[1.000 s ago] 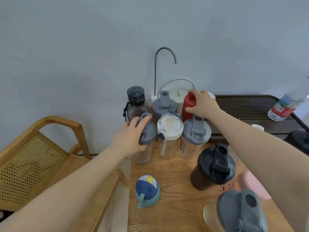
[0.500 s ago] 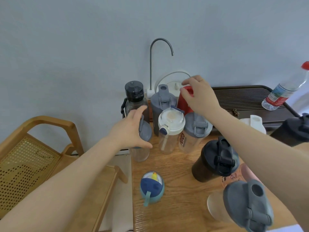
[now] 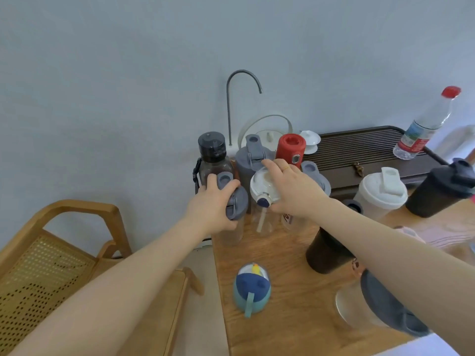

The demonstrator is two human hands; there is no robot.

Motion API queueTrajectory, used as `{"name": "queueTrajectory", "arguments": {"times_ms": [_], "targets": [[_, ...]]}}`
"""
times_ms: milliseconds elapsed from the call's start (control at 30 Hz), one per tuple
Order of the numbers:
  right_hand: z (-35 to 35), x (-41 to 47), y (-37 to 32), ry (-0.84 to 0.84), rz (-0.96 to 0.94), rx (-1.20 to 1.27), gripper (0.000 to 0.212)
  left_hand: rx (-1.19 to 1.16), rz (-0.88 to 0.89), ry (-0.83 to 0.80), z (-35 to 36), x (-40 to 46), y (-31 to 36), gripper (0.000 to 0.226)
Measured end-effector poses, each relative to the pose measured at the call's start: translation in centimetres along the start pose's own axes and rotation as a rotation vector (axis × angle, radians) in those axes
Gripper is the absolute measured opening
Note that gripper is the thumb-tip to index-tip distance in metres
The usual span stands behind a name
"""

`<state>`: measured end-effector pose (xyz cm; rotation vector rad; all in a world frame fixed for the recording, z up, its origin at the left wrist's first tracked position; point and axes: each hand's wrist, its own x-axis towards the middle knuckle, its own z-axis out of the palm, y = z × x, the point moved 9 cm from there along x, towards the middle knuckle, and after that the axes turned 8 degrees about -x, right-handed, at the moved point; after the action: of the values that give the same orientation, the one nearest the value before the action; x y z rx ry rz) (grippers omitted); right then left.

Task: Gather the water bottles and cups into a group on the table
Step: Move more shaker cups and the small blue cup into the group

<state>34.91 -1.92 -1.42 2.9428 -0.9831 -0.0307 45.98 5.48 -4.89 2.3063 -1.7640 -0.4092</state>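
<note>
Several bottles stand bunched at the table's (image 3: 288, 317) far left corner. My left hand (image 3: 214, 208) grips the grey lid of a clear shaker bottle (image 3: 232, 227). My right hand (image 3: 293, 191) rests over the white lid of a clear straw bottle (image 3: 263, 199). Behind them stand a dark bottle with a black cap (image 3: 212, 156), a grey shaker (image 3: 250, 160) and a red bottle (image 3: 290, 149), which stands free. A grey-lidded clear shaker (image 3: 316, 181) is partly hidden by my right hand.
A small blue-lidded child's cup (image 3: 253, 289) stands alone near the left edge. A dark shaker (image 3: 325, 253), a grey-lidded cup (image 3: 380, 307), a white shaker (image 3: 380, 194) and a black shaker (image 3: 442, 191) stand to the right. A plastic water bottle (image 3: 424, 124) sits on the dark tea tray (image 3: 359, 147). A wooden chair (image 3: 51, 253) is at the left.
My right hand let go of the red bottle and came down onto the white-lidded straw bottle. My left hand kept its hold on the grey-lidded shaker.
</note>
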Motion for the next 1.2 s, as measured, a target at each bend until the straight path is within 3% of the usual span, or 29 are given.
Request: {"name": "queueTrajectory", "arguments": {"times_ms": [167, 300, 367, 467, 567, 667, 900, 1067, 1200], "targets": [[-0.1, -0.6, 0.4, 0.025, 0.006, -0.016, 0.099, -0.026, -0.009, 0.034, 0.4, -0.1, 0.2, 0.082], [-2.0, -4.1, 0.6, 0.045, -0.006, -0.019, 0.095, 0.118, -0.032, 0.05, -0.1, -1.2, 1.2, 0.096], [-4.1, -7.4, 1.8, 0.109, -0.003, 0.104, 0.074, 0.118, 0.092, 0.14, -1.3, -2.0, 4.1, 0.091], [-4.9, -12.7, 5.1, 0.045, 0.089, 0.178, 0.041, -0.043, 0.491, 0.248, -2.0, -3.4, 10.8, 0.067], [-3.0, -17.4, 7.8, -0.129, 0.235, 0.155, 0.034, -0.194, 0.622, 0.094, 0.6, -3.2, 16.3, 0.064], [-1.1, -20.9, 8.4, -0.226, 0.255, 0.05, 0.048, -0.271, 0.593, -0.036, 3.3, -2.4, 20.1, 0.079], [2.0, -22.3, 8.0, -0.311, 0.091, -0.035, 0.089, -0.037, 0.428, -0.137, 6.3, 0.2, 22.6, 0.091], [3.3, -21.6, 7.8, -0.293, -0.033, -0.062, 0.096, 0.039, 0.269, -0.19, 8.1, 0.1, 21.8, 0.099], [4.0, -22.0, 7.4, -0.247, -0.083, 0.009, 0.098, -0.096, 0.147, -0.12, 7.7, -1.0, 20.6, 0.092]]}}
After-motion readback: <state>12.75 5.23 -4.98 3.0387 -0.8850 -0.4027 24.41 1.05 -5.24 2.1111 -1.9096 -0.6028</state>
